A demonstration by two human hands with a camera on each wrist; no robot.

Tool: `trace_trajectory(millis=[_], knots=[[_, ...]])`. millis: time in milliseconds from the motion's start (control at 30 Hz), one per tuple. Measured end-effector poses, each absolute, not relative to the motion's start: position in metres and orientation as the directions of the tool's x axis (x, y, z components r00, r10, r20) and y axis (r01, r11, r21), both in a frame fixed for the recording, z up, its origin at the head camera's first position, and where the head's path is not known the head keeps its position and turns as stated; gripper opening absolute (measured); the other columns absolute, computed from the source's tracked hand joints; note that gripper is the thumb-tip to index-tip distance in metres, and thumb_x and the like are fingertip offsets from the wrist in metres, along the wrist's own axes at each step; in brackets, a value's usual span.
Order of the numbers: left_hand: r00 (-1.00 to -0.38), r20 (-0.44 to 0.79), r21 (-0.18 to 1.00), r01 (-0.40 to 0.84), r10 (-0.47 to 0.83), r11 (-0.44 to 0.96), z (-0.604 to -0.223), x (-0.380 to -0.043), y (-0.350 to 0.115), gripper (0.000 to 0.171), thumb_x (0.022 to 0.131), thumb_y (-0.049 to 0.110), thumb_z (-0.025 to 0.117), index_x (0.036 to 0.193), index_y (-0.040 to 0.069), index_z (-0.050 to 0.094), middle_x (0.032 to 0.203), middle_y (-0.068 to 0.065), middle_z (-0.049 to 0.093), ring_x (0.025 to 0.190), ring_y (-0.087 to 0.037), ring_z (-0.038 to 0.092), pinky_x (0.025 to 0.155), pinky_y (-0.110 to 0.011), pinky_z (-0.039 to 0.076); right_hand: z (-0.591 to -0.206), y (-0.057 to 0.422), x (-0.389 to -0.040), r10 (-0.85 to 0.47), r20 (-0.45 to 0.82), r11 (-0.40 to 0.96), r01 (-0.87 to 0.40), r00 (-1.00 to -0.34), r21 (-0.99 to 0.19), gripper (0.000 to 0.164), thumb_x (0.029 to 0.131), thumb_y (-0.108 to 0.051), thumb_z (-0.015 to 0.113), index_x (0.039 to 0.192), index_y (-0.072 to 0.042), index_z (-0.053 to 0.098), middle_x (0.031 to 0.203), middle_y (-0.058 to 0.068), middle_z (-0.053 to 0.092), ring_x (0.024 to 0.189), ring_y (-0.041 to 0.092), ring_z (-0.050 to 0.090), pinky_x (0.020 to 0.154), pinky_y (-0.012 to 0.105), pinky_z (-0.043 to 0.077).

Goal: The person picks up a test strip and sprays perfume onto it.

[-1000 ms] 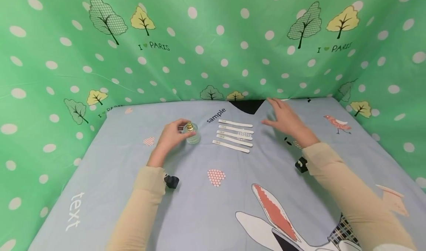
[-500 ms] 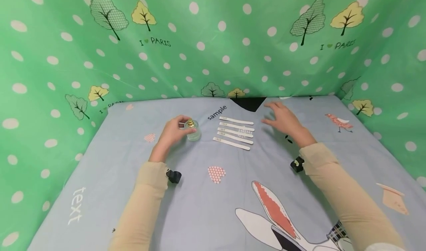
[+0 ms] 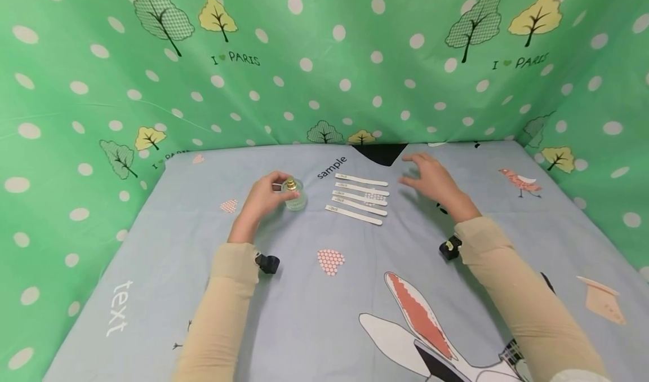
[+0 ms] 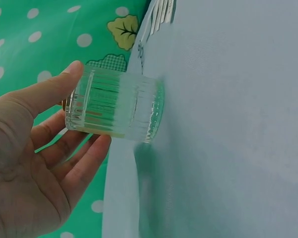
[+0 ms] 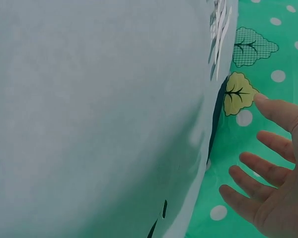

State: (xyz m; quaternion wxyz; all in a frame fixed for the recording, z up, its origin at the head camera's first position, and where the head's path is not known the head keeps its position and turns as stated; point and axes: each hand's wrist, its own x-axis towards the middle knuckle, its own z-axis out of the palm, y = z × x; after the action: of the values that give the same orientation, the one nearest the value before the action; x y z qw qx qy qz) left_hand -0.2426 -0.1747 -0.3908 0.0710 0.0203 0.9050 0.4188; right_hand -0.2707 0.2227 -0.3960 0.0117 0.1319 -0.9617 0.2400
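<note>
Head: bottle [image 3: 296, 202] upright on the cloth [image 3: 289, 314], left of the strips [image 3: 359, 198]. Long axis vertical, gold nozzle [image 3: 291, 184] up. Left hand [image 3: 263, 196] pinches it, thumb in front; other fingers partly hidden. Five strips run left-right, printed ends left, print too small to read. Right hand [image 3: 436, 182] near their right ends.
Left wrist: bottle shows sideways, base to frame right; nozzle mostly hidden. Strips cut off at top.
Right wrist: fingers spread, hand cut off at right edge; strips badly foreshortened.
</note>
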Motion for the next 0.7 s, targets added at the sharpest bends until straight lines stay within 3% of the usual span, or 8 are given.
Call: trace_trajectory(millis=[700], knots=[[-0.988,-0.117,0.783,-0.031,0.098,0.621,-0.391,-0.244,-0.175,0.053,0.086,0.024,0.078,0.131,0.007,0.057,0.135,-0.014,0.06,0.127,-0.033,0.055,0.11,-0.047,0.045,-0.407,0.204,-0.274,-0.241,0.055,0.815,-0.233,-0.969,-0.531,0.057,0.094,-0.025,0.069,0.142,-0.002,0.05,0.15,0.026,0.044,0.138,0.044,0.04,0.115,0.06,0.032]])
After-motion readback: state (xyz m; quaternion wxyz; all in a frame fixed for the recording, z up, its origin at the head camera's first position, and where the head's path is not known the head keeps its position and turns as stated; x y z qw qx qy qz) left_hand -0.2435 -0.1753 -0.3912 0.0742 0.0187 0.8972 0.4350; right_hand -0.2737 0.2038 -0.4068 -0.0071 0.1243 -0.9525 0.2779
